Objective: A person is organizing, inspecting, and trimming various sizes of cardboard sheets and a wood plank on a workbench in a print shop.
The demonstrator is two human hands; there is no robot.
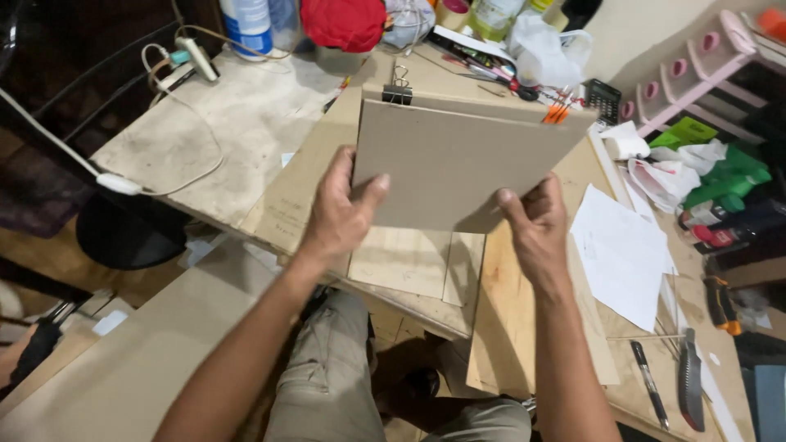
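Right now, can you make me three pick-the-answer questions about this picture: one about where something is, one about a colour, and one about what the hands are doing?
1. Where is the black binder clip?
A. On the top edge of the grey cardboard sheet
B. On the floor
C. On the white paper

2. What colour is the cloth at the back of the table?
A. Blue
B. Red
C. Yellow

3. How is the cardboard held?
A. By the left hand only
B. It lies flat, untouched
C. By both hands, lifted off the table

Answers:
1. A, the clip grips the sheet's upper edge near its left corner.
2. B, the bunched cloth is bright red.
3. C, the left hand and the right hand each pinch a lower corner, thumbs on the front.
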